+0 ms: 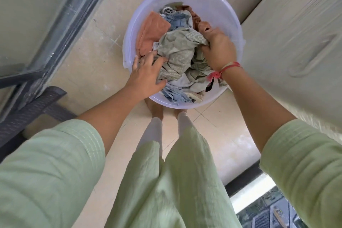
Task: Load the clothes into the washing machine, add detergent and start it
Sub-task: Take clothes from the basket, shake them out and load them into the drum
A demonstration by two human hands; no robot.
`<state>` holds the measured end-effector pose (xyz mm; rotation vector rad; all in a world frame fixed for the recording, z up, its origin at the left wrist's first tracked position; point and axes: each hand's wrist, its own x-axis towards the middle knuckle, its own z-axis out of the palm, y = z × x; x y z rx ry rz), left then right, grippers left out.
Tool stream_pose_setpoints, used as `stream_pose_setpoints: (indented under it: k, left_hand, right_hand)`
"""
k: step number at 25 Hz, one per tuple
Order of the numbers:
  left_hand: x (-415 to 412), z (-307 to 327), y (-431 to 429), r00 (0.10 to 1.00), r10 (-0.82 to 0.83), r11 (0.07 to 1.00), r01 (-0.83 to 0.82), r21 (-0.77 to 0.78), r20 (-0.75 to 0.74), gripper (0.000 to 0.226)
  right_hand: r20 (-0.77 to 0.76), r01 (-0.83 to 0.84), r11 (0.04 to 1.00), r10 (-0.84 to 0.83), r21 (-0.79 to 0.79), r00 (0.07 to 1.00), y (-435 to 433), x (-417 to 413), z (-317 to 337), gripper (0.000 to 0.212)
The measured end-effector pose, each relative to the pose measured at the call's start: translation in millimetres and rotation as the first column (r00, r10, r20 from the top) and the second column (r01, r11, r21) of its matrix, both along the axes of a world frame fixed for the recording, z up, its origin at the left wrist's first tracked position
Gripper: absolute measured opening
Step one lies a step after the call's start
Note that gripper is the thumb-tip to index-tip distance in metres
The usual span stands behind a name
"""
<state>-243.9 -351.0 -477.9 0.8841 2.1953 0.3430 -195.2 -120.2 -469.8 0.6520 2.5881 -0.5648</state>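
A pale lilac plastic tub (218, 5) stands on the tiled floor in front of my feet, filled with crumpled clothes. On top lies a grey-green patterned garment (177, 50). An orange cloth (151, 31) and light blue pieces (180, 21) lie around it. My right hand (216, 46) is closed on the upper right part of the grey-green garment. My left hand (148, 76) rests on its lower left edge, fingers curled into the fabric at the tub's near rim. The washing machine's drum and the detergent are out of view.
A large white appliance or cabinet (296, 29) wrapped in film stands close on the right. A grey metal door frame (61, 29) runs along the left, with a dark woven mat (31, 109) at its foot. Beige floor tiles (88, 57) surround the tub.
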Motion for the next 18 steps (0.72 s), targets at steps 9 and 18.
stream_pose_setpoints:
  k: [9, 18]
  left_hand:
    - [-8, 3, -26, 0.985, 0.002, 0.999, 0.007, 0.052, -0.171, 0.085]
    - [-17, 8, -14, 0.753, -0.524, 0.804, 0.591, 0.060, -0.399, 0.088]
  right_hand:
    - [-0.238, -0.009, 1.000, 0.011, 0.007, 0.971, -75, 69, 31, 0.030]
    - [0.224, 0.678, 0.647, -0.645, -0.348, 0.730, -38, 78, 40, 0.015]
